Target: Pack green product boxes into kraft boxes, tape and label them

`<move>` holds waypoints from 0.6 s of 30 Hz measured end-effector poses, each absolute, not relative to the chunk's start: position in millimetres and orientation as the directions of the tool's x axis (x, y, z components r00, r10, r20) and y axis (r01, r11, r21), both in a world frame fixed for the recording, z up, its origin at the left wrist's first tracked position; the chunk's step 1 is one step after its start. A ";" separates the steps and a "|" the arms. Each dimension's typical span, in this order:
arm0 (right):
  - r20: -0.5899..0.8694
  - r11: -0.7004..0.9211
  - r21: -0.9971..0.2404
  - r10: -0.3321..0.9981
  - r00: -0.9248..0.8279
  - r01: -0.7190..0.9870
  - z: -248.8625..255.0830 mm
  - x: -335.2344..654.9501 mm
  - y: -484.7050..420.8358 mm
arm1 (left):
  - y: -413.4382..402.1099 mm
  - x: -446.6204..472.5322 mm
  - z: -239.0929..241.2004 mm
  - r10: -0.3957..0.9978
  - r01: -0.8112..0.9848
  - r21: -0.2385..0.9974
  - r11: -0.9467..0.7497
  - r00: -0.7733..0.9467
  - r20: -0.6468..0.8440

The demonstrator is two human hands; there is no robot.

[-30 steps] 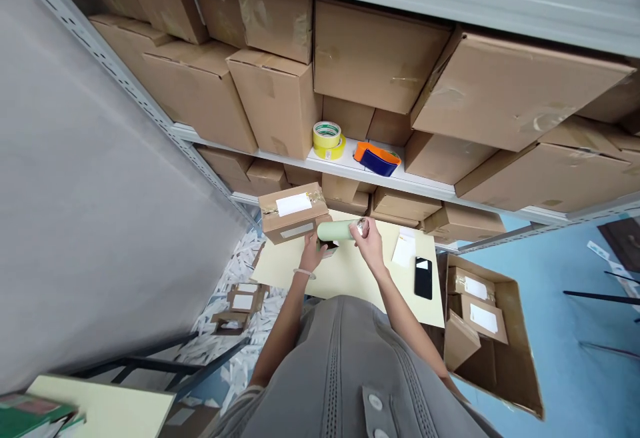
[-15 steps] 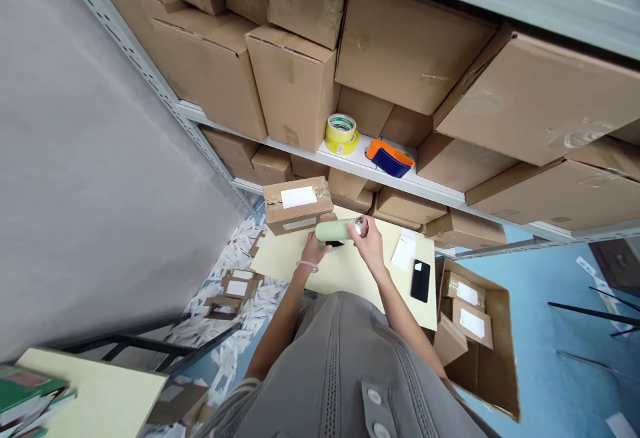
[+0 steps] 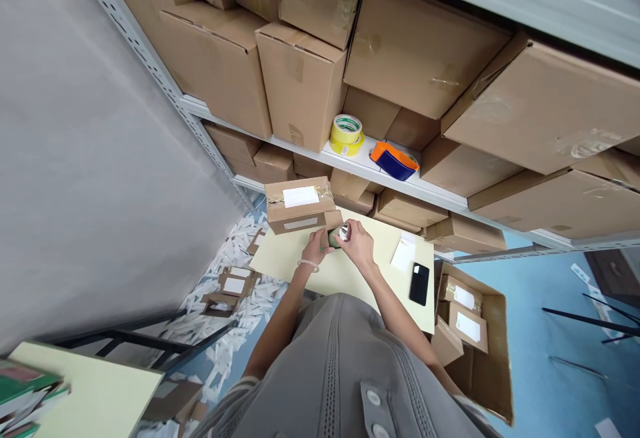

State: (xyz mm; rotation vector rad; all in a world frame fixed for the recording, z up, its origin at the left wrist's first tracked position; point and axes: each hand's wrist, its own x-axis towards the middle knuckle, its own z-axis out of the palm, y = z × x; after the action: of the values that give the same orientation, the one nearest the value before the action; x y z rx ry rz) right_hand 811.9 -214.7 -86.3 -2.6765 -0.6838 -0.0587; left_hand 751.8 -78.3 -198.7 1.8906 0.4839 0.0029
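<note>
My right hand (image 3: 359, 245) is closed around a pale green cylinder with a shiny silver end (image 3: 343, 231), which looks like a bottle. The silver end faces up toward me, and the cylinder's lower part sits inside a small open cardboard box (image 3: 325, 239). My left hand (image 3: 315, 249), a pale bracelet at its wrist, grips the left side of this small box. Fingers cover much of the box and of the cylinder. Just behind, a taped carton (image 3: 299, 205) with a white label stands on the cream table (image 3: 380, 281).
A black phone (image 3: 419, 283) and white paper slips (image 3: 403, 251) lie on the table's right side. Beyond is a shelf with many cartons, yellow tape rolls (image 3: 347, 135) and an orange-blue tape dispenser (image 3: 395, 160). A large carton (image 3: 493, 351) holding parcels stands right; paper strips (image 3: 240, 331) litter the left floor.
The green cylinder has turned from lying sideways to silver end up, and has gone down into the small box. My right hand has moved slightly left and down with it.
</note>
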 end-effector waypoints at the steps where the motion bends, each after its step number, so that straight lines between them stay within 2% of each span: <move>1: 0.137 -0.804 -0.328 0.480 0.867 0.497 -94.2 813.4 -213.7 | -78.2 751.7 -199.1 0.333 0.323 0.904 -0.279 0.916 -0.224; 9: 0.134 -0.765 -0.282 0.566 0.813 0.579 -145.7 814.4 -208.2 | -83.4 748.6 -197.1 0.326 0.312 0.920 -0.237 0.918 -0.228; 13: 0.137 -0.781 -0.252 0.556 0.820 0.571 -153.4 817.0 -202.8 | -83.0 748.4 -196.2 0.341 0.324 0.910 -0.260 0.912 -0.228; 18: 0.058 -0.798 -0.260 0.549 0.834 0.543 -156.1 821.6 -196.3 | -77.0 747.6 -197.9 0.351 0.348 0.909 -0.228 0.901 -0.256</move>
State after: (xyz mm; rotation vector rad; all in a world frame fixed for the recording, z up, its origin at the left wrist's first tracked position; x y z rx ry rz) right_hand 821.6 -196.3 -156.1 -2.7486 -0.8348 0.0300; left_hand 747.6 -77.0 -197.9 1.8320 0.5208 0.0033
